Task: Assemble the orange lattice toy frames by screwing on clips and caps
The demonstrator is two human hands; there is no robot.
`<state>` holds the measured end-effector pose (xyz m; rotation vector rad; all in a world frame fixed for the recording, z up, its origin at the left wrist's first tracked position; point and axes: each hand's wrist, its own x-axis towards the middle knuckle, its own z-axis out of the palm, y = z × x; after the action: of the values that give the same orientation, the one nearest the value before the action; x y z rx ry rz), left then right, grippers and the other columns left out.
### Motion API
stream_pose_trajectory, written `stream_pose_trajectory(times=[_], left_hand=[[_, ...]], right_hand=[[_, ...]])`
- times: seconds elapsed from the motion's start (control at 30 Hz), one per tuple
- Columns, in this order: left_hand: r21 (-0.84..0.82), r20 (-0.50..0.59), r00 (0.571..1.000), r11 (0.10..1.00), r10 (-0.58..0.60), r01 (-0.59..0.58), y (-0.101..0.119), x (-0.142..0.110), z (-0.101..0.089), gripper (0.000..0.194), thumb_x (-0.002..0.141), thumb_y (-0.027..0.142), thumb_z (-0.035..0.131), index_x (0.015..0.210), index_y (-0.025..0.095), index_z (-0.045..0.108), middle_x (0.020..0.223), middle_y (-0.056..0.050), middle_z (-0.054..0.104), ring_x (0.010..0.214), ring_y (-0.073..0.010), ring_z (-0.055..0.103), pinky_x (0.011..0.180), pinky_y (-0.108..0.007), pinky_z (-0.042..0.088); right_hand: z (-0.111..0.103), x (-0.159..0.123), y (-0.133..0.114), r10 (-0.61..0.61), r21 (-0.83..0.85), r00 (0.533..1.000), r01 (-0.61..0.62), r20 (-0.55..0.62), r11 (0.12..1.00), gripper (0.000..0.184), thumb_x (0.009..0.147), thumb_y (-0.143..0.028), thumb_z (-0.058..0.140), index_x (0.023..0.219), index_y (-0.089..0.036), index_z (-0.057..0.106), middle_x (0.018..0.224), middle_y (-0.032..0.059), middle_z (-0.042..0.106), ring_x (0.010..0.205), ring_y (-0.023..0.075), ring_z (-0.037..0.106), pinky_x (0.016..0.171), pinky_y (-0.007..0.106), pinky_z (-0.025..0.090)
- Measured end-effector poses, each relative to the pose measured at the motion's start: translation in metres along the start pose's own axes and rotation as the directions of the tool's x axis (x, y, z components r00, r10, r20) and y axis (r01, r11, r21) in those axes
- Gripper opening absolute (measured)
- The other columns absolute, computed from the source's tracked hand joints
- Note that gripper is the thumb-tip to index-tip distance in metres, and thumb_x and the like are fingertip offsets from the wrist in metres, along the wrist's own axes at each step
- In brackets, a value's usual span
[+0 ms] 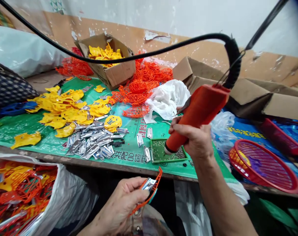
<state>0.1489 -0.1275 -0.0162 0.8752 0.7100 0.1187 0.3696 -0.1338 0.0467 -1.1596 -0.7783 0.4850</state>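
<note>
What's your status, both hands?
Left hand pinching orange frame with silvery piece. Right hand gripping red tool, nose over green tray. Black cable crosses view, above both hands.

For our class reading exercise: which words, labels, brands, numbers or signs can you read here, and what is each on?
"类配合饲料": black print along the front of the green table cover.
Reddish characters farther back on that cover: too unclear to read.
Yellow characters on the blue sheet: too blurred.
Dark mark on the round yellow piece: unclear.
No readable brand or number.
</note>
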Motion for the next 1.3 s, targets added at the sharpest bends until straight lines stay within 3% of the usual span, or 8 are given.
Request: stream_pose_trajectory(times=[0.2, 0.33, 0.5, 0.83, 1.0, 1.13, 1.3], left_hand=[[-0.097, 0.002, 1.000, 0.995, -0.012, 0.012, -0.001, 0.004, 0.001, 0.019, 0.069, 0.026, 0.073, 0.081, 0.011, 0.074, 0.062, 0.002, 0.052, 0.057, -0.0076, 0.035, 0.055, -0.022, 0.024], [-0.104, -0.015, 1.000, 0.994, 0.016, -0.018, 0.001, 0.001, -0.003, 0.022, 0.072, 0.022, 0.071, 0.091, 0.014, 0.076, 0.070, 0.000, 0.060, 0.064, -0.0101, 0.046, 0.061, -0.021, 0.032], [-0.074, -0.103, 0.993, 0.995, 0.059, -0.067, 0.008, 0.001, -0.007, 0.031, 0.071, 0.024, 0.072, 0.101, 0.016, 0.077, 0.081, -0.004, 0.070, 0.075, -0.0174, 0.057, 0.074, -0.029, 0.043], [-0.033, -0.182, 0.975, 0.991, 0.125, -0.133, 0.014, 0.003, -0.009, 0.036, 0.071, 0.033, 0.075, 0.103, 0.017, 0.077, 0.079, -0.006, 0.073, 0.073, -0.0191, 0.063, 0.074, -0.032, 0.048], [0.071, -0.238, 0.945, 0.975, 0.224, -0.213, 0.015, 0.005, -0.013, 0.034, 0.071, 0.032, 0.074, 0.102, 0.018, 0.077, 0.084, -0.003, 0.073, 0.081, -0.0191, 0.060, 0.076, -0.029, 0.044], [0.190, -0.221, 0.938, 0.955, 0.266, -0.226, 0.013, 0.014, -0.017, 0.032, 0.076, 0.033, 0.070, 0.102, 0.017, 0.076, 0.080, -0.002, 0.068, 0.078, -0.0177, 0.056, 0.075, -0.029, 0.041], [0.446, -0.195, 0.900, 0.853, 0.389, -0.272, 0.015, 0.022, -0.016, 0.018, 0.080, 0.029, 0.063, 0.084, 0.017, 0.076, 0.078, 0.000, 0.058, 0.077, -0.0161, 0.047, 0.072, -0.028, 0.035]], right_hand=[[-0.007, -0.009, 0.022, -0.056, -0.084, 0.996, 0.050, -0.067, 0.995, 0.018, 0.067, -0.026, 0.076, 0.075, -0.018, 0.061, 0.069, -0.0009, 0.061, 0.060, 0.0142, 0.058, 0.056, 0.032, 0.051], [-0.004, -0.011, 0.025, -0.077, -0.080, 0.991, 0.068, -0.111, 0.994, 0.021, 0.064, -0.027, 0.079, 0.074, -0.017, 0.063, 0.070, -0.0003, 0.061, 0.060, 0.0153, 0.059, 0.056, 0.033, 0.051], [0.002, -0.012, 0.025, -0.065, -0.011, 0.989, 0.064, -0.135, 0.998, 0.023, 0.061, -0.023, 0.080, 0.074, -0.017, 0.062, 0.070, -0.0009, 0.061, 0.058, 0.0145, 0.058, 0.054, 0.032, 0.050], [0.001, -0.015, 0.026, -0.061, -0.088, 0.995, 0.054, -0.084, 0.995, 0.015, 0.066, -0.022, 0.074, 0.075, -0.020, 0.061, 0.070, -0.0019, 0.061, 0.059, 0.0131, 0.056, 0.056, 0.031, 0.049], [0.003, -0.016, 0.027, -0.070, -0.076, 0.993, 0.063, -0.094, 0.995, 0.017, 0.064, -0.022, 0.074, 0.074, -0.019, 0.060, 0.069, -0.0015, 0.060, 0.058, 0.0136, 0.056, 0.056, 0.032, 0.050], [0.006, -0.017, 0.026, -0.076, -0.058, 0.993, 0.071, -0.087, 0.996, 0.022, 0.063, -0.022, 0.073, 0.079, -0.019, 0.060, 0.072, -0.0010, 0.060, 0.059, 0.0136, 0.057, 0.056, 0.032, 0.050], [0.007, -0.017, 0.029, -0.074, -0.069, 0.992, 0.067, -0.106, 0.995, 0.020, 0.060, -0.022, 0.075, 0.071, -0.018, 0.058, 0.067, -0.0017, 0.058, 0.057, 0.0132, 0.055, 0.053, 0.031, 0.048]])
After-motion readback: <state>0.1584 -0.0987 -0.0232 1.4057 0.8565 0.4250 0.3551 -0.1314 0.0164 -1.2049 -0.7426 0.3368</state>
